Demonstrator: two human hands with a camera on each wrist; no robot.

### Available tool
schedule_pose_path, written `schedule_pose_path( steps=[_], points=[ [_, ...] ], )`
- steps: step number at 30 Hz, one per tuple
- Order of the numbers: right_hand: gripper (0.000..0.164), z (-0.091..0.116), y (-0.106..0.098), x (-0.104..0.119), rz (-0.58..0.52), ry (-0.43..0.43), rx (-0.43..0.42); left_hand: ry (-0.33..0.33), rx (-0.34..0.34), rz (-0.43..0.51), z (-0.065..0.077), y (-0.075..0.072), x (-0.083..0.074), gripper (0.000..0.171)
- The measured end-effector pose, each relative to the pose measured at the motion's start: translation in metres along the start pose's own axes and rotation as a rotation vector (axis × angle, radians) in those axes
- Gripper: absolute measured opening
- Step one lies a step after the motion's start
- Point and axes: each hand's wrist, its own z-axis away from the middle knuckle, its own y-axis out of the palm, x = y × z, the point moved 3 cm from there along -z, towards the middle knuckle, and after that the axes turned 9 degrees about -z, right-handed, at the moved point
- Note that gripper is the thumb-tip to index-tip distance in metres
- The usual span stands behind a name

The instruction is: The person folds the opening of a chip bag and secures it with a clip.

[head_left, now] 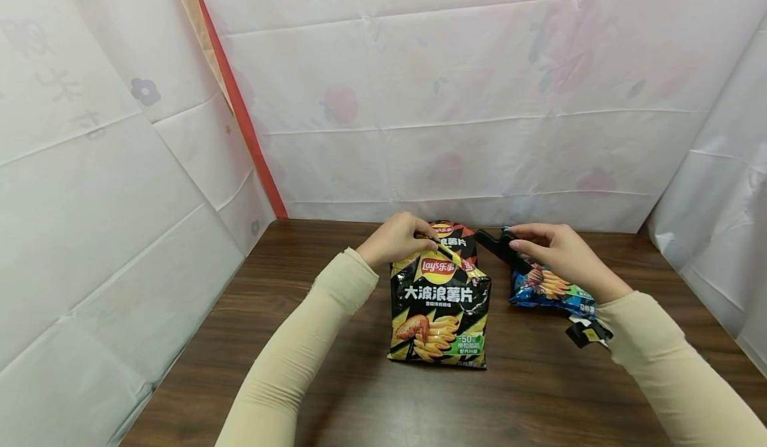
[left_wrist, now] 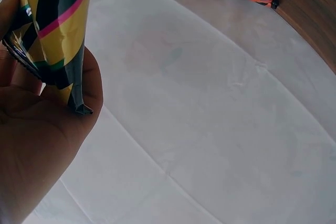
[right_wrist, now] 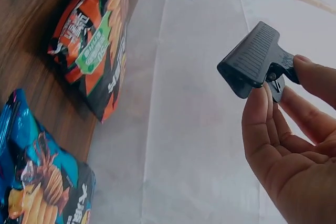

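A black and yellow Lay's chip bag (head_left: pixel 440 320) is upright at the middle of the table, its top edge folded over. My left hand (head_left: pixel 400 239) pinches that top; in the left wrist view the fingers curl round the bag's gathered upper corner (left_wrist: pixel 63 30). To the right, my right hand (head_left: pixel 554 254) pinches a black bag clip (head_left: pixel 506 250) by its handles, above a blue chip bag (head_left: pixel 548 290). The right wrist view shows the clip (right_wrist: pixel 254 59) apart from any bag, with thumb and fingers on its handles.
Behind the black and yellow bag stands a red and black chip bag (head_left: pixel 457 234). Beside my right wrist lies a small black item with a yellow patch (head_left: pixel 588 332), partly hidden. White printed sheeting (head_left: pixel 467 100) hangs behind the brown wooden table (head_left: pixel 287 287).
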Motion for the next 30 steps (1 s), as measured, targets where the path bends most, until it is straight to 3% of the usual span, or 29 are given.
schedule_pose_path(
  steps=[19, 30],
  points=[
    [0.049, -0.015, 0.023, 0.012, -0.041, 0.019, 0.008, -0.003, 0.002, -0.006, 0.001, 0.0, -0.001, 0.014],
    [0.044, -0.018, 0.038, 0.016, -0.085, -0.04, 0.025, -0.024, 0.012, 0.018, 0.003, 0.0, 0.0, 0.016]
  ],
)
